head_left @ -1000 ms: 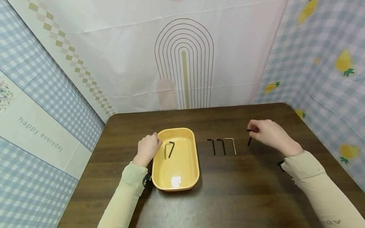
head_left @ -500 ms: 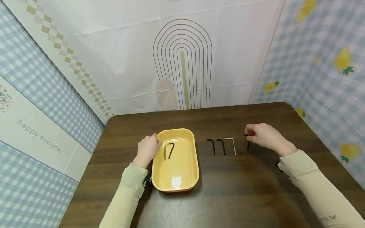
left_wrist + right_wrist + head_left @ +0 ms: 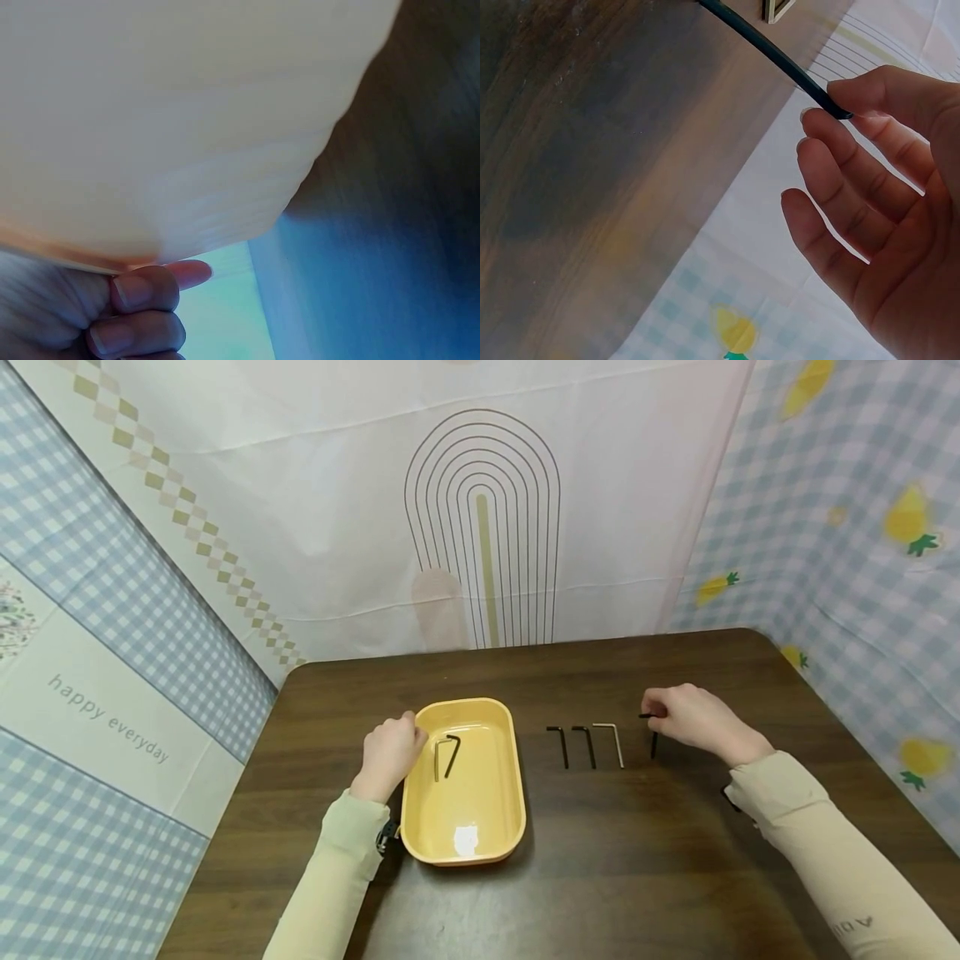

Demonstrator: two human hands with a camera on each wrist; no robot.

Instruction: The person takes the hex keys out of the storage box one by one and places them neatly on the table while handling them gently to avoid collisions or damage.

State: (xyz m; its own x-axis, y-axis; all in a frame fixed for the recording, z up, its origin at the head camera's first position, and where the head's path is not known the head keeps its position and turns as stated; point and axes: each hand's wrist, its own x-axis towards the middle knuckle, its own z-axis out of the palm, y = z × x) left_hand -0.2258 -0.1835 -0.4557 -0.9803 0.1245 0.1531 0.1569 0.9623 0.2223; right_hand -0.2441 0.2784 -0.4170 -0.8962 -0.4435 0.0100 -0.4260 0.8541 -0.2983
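Note:
My left hand [image 3: 390,753] grips the upper left rim of a yellow tray [image 3: 480,806]. In the left wrist view the tray's pale side wall [image 3: 195,127] fills much of the picture, with curled fingers [image 3: 142,334] at its edge. Inside the tray lie a light metal hex key [image 3: 437,763] and a black hex key [image 3: 452,758]. On the right, my right hand [image 3: 697,720] pinches another black hex key [image 3: 769,52] between thumb and fingertips, its long arm pointing down at the table. The other fingers are loosely bent.
Between tray and right hand, two black hex keys, a left one [image 3: 563,748] and a middle one [image 3: 588,748], lie in a row with a light metal hex key [image 3: 618,747]. They rest on a dark wooden table [image 3: 600,877]. Patterned cloths [image 3: 322,527] hang behind and beside it.
My right hand has moved slightly left and toward me with the black hex key, whose long arm now hangs more upright. The left hand and tray stay put.

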